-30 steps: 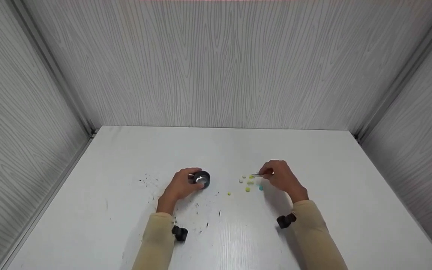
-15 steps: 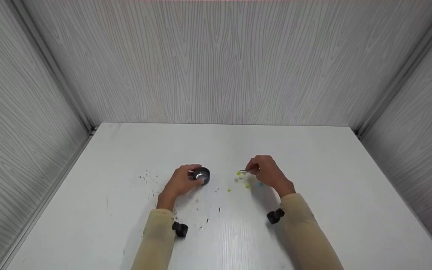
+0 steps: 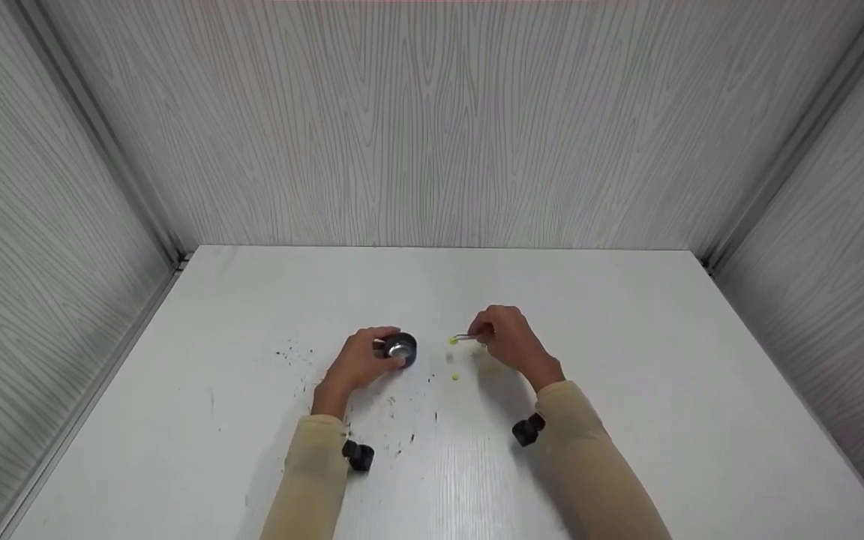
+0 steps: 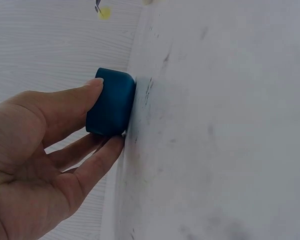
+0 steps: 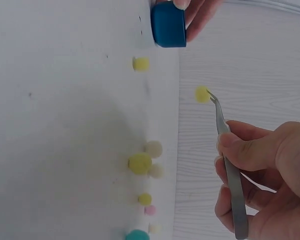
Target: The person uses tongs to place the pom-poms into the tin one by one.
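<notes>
Silvery tweezers (image 5: 234, 187), slim, bent near tips, sat gripped in right hand (image 3: 511, 339); round yellow ball (image 5: 202, 94) was nipped at their tips, off white tabletop (image 3: 589, 300). Left hand (image 3: 363, 358) held smooth blue cup (image 4: 112, 102) between thumb (image 4: 70, 102) and fingers (image 4: 102, 161), near yellow ball but apart. Head view gave me cup's shiny inside; wrist views, only its outer wall. Right wrist view showed me round pink ball (image 5: 150, 210) and teal ball (image 5: 138, 235) below right hand, hidden from head view.

We're in muted, grey light here, folks: a pale sheen low on the white surface (image 3: 462, 457), soft shadow beside the right sleeve (image 3: 597, 465), and our wrist views hazy, the yellow pompom (image 5: 201, 94) soft-edged!
</notes>
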The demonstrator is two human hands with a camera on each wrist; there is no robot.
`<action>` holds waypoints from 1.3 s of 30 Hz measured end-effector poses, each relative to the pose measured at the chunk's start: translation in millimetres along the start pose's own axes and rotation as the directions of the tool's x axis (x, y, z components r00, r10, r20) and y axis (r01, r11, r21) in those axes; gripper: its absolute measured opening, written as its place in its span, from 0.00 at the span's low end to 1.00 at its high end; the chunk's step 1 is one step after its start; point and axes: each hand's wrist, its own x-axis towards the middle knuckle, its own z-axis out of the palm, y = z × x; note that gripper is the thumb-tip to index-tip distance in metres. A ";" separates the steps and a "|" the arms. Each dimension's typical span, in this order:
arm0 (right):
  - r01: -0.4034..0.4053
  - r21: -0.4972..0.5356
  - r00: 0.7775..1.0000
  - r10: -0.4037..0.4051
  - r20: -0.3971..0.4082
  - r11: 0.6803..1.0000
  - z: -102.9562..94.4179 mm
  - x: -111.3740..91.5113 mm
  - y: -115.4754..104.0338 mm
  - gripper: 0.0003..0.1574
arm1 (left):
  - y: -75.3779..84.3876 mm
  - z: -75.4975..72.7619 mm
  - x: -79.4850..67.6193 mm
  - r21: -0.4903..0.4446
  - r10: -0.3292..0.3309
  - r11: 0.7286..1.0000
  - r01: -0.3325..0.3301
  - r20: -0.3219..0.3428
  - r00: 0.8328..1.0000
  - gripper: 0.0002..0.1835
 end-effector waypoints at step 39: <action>0.063 -0.020 0.998 -0.063 0.014 0.998 46.8 23.8 -34.9 0.11 | 2.1 0.2 -0.5 0.012 0.030 0.999 -0.030 -0.013 0.999 0.29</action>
